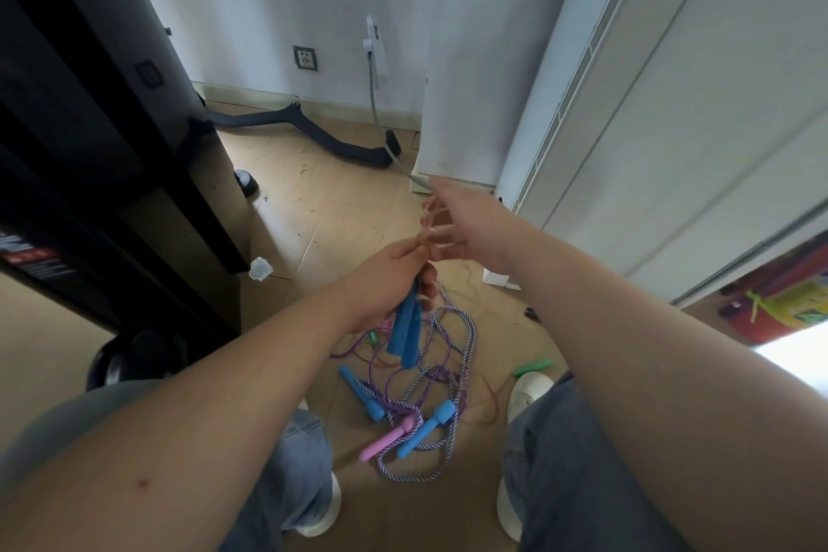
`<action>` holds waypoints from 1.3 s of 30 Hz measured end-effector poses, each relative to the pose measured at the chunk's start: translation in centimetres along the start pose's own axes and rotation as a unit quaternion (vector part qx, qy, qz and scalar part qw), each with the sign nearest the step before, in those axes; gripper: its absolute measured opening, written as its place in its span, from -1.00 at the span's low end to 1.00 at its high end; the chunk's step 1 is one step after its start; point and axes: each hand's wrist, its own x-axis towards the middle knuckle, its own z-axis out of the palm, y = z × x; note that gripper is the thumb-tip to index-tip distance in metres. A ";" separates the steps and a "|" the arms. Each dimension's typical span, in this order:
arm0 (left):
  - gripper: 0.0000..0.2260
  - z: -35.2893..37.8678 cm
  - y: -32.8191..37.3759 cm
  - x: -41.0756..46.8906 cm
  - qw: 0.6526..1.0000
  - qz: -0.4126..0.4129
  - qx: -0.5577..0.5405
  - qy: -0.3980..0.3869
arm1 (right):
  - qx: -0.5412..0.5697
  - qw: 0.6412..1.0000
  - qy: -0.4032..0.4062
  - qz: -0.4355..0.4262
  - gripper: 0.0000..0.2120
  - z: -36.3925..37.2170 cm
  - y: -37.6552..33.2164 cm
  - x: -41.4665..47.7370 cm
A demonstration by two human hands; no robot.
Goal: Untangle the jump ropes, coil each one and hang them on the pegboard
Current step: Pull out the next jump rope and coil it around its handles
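I count five blue foam rope handles in sight: two hang together from my left hand (385,278), whose grip is clamped around their tops (405,327), and three lie on the tan floor (322,211) in the tangle of purple-and-white braided cord (468,327) between my white shoes (528,390). One pink handle (385,439) lies among them, and two green handles (531,368) show at the edges. My right hand (466,224) has thin pinkish cord looped over its spread fingers, grip apart. No readable writing on the ropes
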 end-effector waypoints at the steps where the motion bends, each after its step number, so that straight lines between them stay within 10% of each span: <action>1: -0.79 0.0 0.2 0.1 0.999 0.007 -0.033 0.023 | -0.044 0.998 -0.030 0.014 -0.56 0.0 0.2 -0.2; 9: -0.83 -1.9 3.2 0.3 0.949 0.056 -0.266 0.157 | -0.268 0.930 -0.249 0.045 -0.54 0.3 0.7 -2.1; 21: -0.76 -2.0 3.2 -0.1 0.965 0.025 -0.223 0.135 | -0.208 0.968 -0.141 -0.021 -0.68 0.8 1.3 -1.3; 33: -0.78 -2.1 3.0 0.4 0.978 0.052 -0.098 0.176 | -0.012 0.979 -0.198 0.036 -0.71 2.2 0.7 -2.3; 39: -0.64 -4.3 3.0 0.4 0.895 0.084 0.299 0.320 | -0.013 0.983 -0.182 0.031 -0.73 0.7 -0.4 -3.2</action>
